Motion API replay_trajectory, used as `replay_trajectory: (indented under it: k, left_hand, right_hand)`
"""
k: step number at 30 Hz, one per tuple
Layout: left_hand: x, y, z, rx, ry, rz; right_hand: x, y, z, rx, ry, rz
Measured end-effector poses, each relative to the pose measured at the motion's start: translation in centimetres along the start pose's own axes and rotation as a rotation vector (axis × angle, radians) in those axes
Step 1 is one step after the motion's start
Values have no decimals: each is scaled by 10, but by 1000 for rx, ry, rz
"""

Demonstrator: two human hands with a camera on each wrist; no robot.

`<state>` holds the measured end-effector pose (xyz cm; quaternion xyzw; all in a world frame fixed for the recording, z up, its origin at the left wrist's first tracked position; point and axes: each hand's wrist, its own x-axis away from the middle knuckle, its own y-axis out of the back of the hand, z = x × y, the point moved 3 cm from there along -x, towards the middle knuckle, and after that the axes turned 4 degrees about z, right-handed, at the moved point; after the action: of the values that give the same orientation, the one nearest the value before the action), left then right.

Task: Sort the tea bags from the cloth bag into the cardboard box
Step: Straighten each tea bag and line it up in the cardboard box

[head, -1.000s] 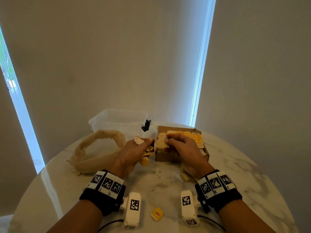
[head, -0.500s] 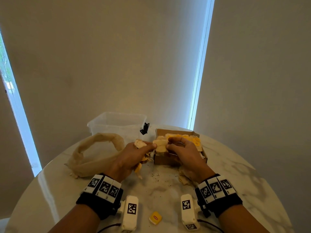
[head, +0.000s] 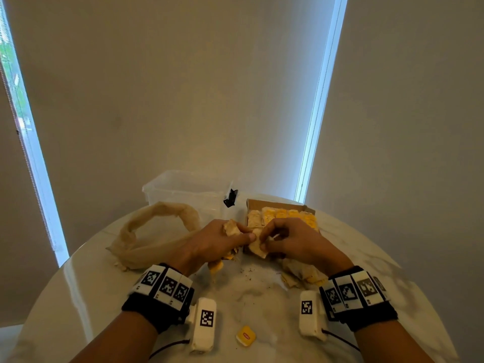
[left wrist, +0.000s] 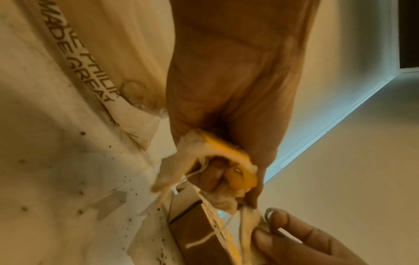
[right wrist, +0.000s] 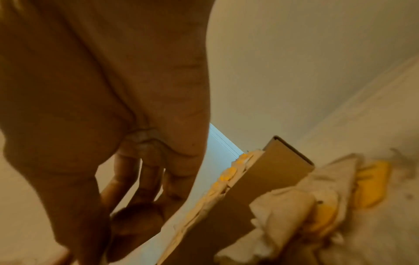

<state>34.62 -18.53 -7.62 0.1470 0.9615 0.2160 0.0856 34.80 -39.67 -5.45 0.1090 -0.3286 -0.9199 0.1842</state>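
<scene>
Lower and nearer the body than half a second back: both hands now down in front of the near wall of the cardboard box (head: pixel 280 205) instead of level with its rim, with the tea bag (head: pixel 258 248) carried down with them; still shared, not yet handed over, not yet in the box; by the look of it, a pause to free the bag's string rather than a step toward placing it. Left hand (head: pixel 217 242) curled round a bunch of tea bags (left wrist: pixel 217 161) with yellow tags, thumb and forefinger pinching the top of the shared bag; right hand (head: pixel 296 242) pinching the same bag from the other side, fingertips (left wrist: pixel 278 233) closed on its paper edge and thin string. Bag hanging just before the box front, clear of the table (head: pixel 248 292); long axis sloping from up by the fingertips down toward the right wrist, lower corner pointing at the tabletop; too crumpled to tell face from back. Box already lined with a row of bags, yellow tags up, long side across the view. Cloth bag (head: pixel 157 231) slack and open at the left, well apart from the box; loose heap of bags (head: pixel 301 273) under the right wrist, a stray yellow tag (head: pixel 245 336) near the front edge, tea dust scattered between; plenty left to sort, so roughly mid-task.
</scene>
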Motion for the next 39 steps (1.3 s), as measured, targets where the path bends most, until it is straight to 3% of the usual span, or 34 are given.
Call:
replay_trajectory:
  k: [4,11,19,25,39]
  left_hand:
    - [-1,0,-1,91,-10,-48]
    - [-5,-2,2,186,0,-147]
    - [-6,2,3,146,2,-130]
    - [-5,-1,2,94,12,-31]
    - [-5,3,-6,116,-101,-103]
  right_hand:
    - [1,7,-8,-214,17,-219]
    - [3,-4,-6,-440,-22,-212]
    - [-1,1,-6,-405,13,-203]
    - [-1,-3,-8,-353,0,-80]
    - [1,-1,-8,-307,9,-171]
